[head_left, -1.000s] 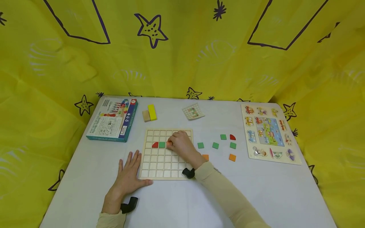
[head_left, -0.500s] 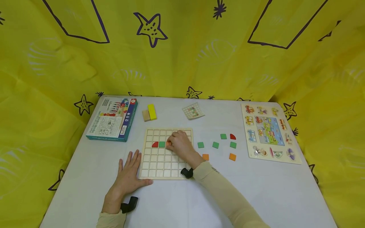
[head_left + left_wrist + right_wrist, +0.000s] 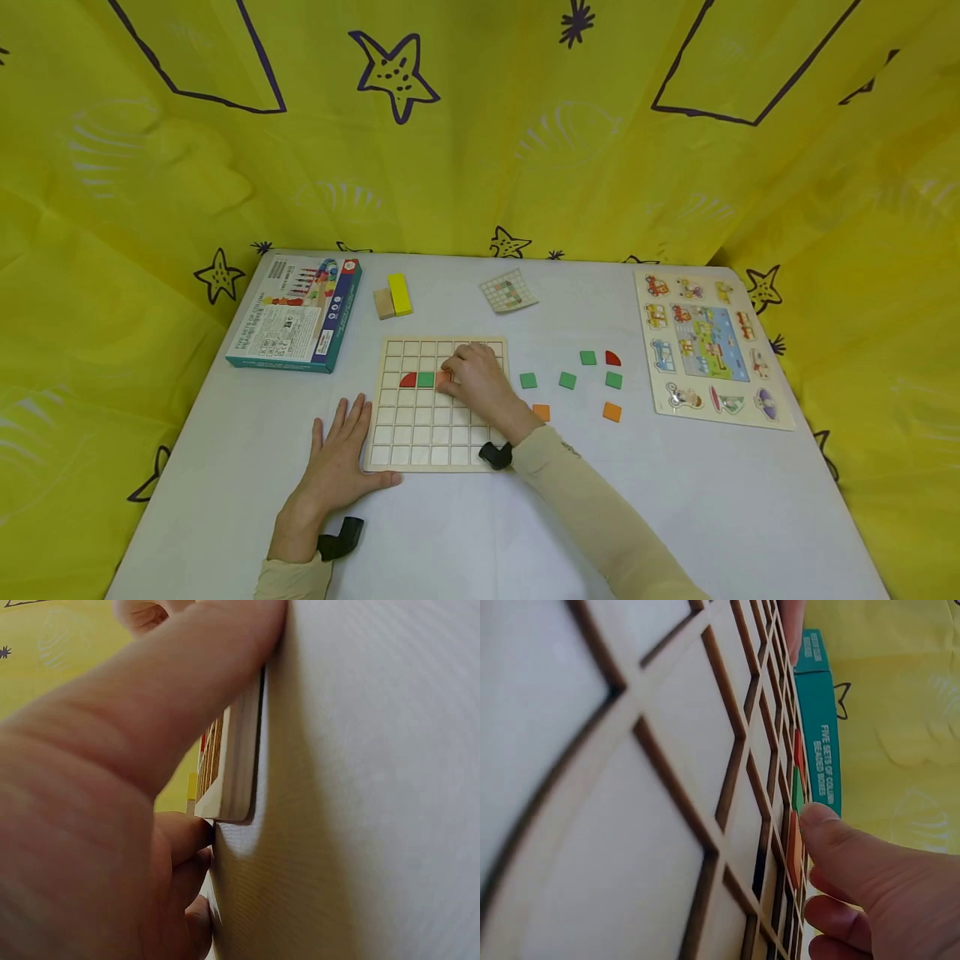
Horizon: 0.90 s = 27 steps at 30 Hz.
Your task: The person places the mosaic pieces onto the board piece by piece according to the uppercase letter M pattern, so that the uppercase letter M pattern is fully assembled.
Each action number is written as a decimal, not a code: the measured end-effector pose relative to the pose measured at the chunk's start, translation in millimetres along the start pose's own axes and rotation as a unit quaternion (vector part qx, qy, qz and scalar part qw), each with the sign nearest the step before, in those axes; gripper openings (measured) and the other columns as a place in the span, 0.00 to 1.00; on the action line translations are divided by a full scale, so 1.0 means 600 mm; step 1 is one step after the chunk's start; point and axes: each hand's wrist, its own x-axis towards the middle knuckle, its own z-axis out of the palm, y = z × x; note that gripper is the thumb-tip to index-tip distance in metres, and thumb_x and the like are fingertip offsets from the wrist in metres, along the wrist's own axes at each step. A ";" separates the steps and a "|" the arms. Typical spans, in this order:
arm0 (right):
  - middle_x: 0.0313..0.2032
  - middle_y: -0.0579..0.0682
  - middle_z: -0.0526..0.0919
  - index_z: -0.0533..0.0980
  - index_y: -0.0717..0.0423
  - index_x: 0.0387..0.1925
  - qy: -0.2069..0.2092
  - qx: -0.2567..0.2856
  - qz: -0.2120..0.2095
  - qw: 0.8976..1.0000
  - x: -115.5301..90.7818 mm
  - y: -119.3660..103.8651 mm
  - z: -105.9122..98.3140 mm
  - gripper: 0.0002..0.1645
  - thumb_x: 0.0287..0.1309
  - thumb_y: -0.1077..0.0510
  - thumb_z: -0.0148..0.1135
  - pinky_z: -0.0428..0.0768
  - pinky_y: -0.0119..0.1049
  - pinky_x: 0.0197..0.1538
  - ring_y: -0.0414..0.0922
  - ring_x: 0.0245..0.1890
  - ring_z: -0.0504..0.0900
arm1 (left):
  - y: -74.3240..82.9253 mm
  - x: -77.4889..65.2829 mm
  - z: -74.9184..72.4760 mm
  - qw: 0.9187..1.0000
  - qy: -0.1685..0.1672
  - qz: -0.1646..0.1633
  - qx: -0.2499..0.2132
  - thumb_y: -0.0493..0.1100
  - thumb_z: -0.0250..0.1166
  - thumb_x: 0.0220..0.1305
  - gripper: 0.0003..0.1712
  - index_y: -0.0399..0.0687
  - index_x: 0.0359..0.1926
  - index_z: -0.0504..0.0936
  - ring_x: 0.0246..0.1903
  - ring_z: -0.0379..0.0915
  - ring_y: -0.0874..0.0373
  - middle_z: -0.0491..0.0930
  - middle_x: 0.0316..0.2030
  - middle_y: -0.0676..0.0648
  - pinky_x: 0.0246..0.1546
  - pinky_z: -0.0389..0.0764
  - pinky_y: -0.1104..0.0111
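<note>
Nothing visibly moved; right hand (image 3: 480,384) pinches orange tile (image 3: 794,853).

Open running along the desk's (image 3: 735,525) right edge, until the puzzle (image 3: 708,350) blocks the far right corner! Between puzzle and card (image 3: 508,292), a bare lane drops from the far edge, straight into scattered tiles (image 3: 567,381). Toward the near edge, the right sleeve (image 3: 600,508) bars crossing. Box (image 3: 292,317) fills far left, clear desk separating it from the left hand (image 3: 335,467).

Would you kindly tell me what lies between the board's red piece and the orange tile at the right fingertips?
A green tile lies between the red piece and orange tile, in the head and right wrist views.
</note>
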 end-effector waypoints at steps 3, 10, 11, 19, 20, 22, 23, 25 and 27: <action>0.41 0.48 0.82 0.85 0.54 0.42 0.006 0.014 0.015 1.000 -0.006 0.012 -0.005 0.20 0.58 0.43 0.67 0.68 0.44 0.58 0.48 0.47 0.75 | 0.002 0.001 0.000 1.000 -0.003 -0.003 -0.003 0.72 0.74 0.38 0.74 0.33 0.74 0.51 0.73 0.29 0.40 0.45 0.75 0.37 0.64 0.28 0.38; 0.43 0.50 0.82 0.83 0.56 0.45 0.014 0.023 0.041 0.999 -0.022 0.049 -0.025 0.19 0.65 0.45 0.62 0.68 0.46 0.59 0.49 0.46 0.75 | 0.001 0.000 0.001 1.000 -0.005 -0.009 -0.004 0.73 0.74 0.38 0.74 0.33 0.74 0.51 0.73 0.29 0.40 0.45 0.75 0.37 0.64 0.27 0.38; 0.42 0.50 0.82 0.83 0.56 0.46 0.015 0.024 0.046 0.999 -0.024 0.055 -0.029 0.19 0.66 0.46 0.61 0.68 0.46 0.59 0.49 0.46 0.75 | 0.000 0.000 0.002 1.000 -0.004 -0.010 -0.004 0.74 0.73 0.38 0.74 0.33 0.74 0.51 0.73 0.29 0.40 0.45 0.75 0.37 0.64 0.27 0.38; 0.43 0.53 0.82 0.83 0.59 0.48 0.014 0.004 0.095 0.995 -0.048 0.109 -0.065 0.20 0.67 0.47 0.60 0.66 0.48 0.59 0.52 0.47 0.75 | -0.002 0.000 0.003 1.000 -0.004 -0.006 -0.009 0.73 0.73 0.38 0.75 0.33 0.74 0.50 0.73 0.28 0.40 0.45 0.75 0.37 0.65 0.26 0.39; 0.44 0.54 0.82 0.82 0.60 0.48 0.012 0.005 0.102 0.995 -0.052 0.116 -0.070 0.21 0.67 0.47 0.60 0.66 0.48 0.59 0.52 0.47 0.75 | -0.002 0.001 0.002 1.000 -0.004 -0.005 -0.009 0.73 0.74 0.38 0.75 0.33 0.74 0.50 0.73 0.28 0.40 0.44 0.75 0.37 0.65 0.26 0.39; 0.45 0.54 0.82 0.82 0.61 0.50 0.009 0.005 0.113 0.994 -0.058 0.130 -0.077 0.22 0.68 0.48 0.59 0.66 0.48 0.60 0.53 0.49 0.74 | -0.001 0.000 0.001 1.000 -0.005 -0.005 -0.009 0.72 0.74 0.38 0.74 0.32 0.74 0.50 0.73 0.28 0.40 0.44 0.75 0.37 0.65 0.25 0.40; 0.46 0.55 0.82 0.82 0.61 0.50 0.011 0.007 0.119 0.993 -0.062 0.136 -0.080 0.22 0.68 0.48 0.59 0.65 0.48 0.59 0.53 0.49 0.74 | -0.001 0.000 0.000 1.000 -0.005 -0.004 -0.010 0.72 0.74 0.39 0.74 0.32 0.74 0.50 0.73 0.28 0.40 0.44 0.75 0.37 0.65 0.25 0.40; 0.46 0.56 0.81 0.81 0.62 0.50 0.015 0.007 0.131 0.991 -0.068 0.149 -0.085 0.21 0.68 0.48 0.59 0.66 0.49 0.59 0.53 0.49 0.74 | -0.001 0.000 -0.001 1.000 -0.005 -0.004 -0.013 0.72 0.74 0.39 0.74 0.32 0.74 0.50 0.73 0.28 0.40 0.44 0.75 0.37 0.65 0.24 0.40; 0.46 0.57 0.82 0.82 0.62 0.49 0.021 0.000 0.143 0.990 -0.076 0.162 -0.089 0.21 0.67 0.49 0.60 0.67 0.50 0.58 0.55 0.49 0.74 | 0.000 0.000 -0.001 1.000 -0.007 -0.003 -0.014 0.72 0.74 0.39 0.74 0.32 0.74 0.50 0.73 0.28 0.40 0.44 0.75 0.37 0.65 0.24 0.40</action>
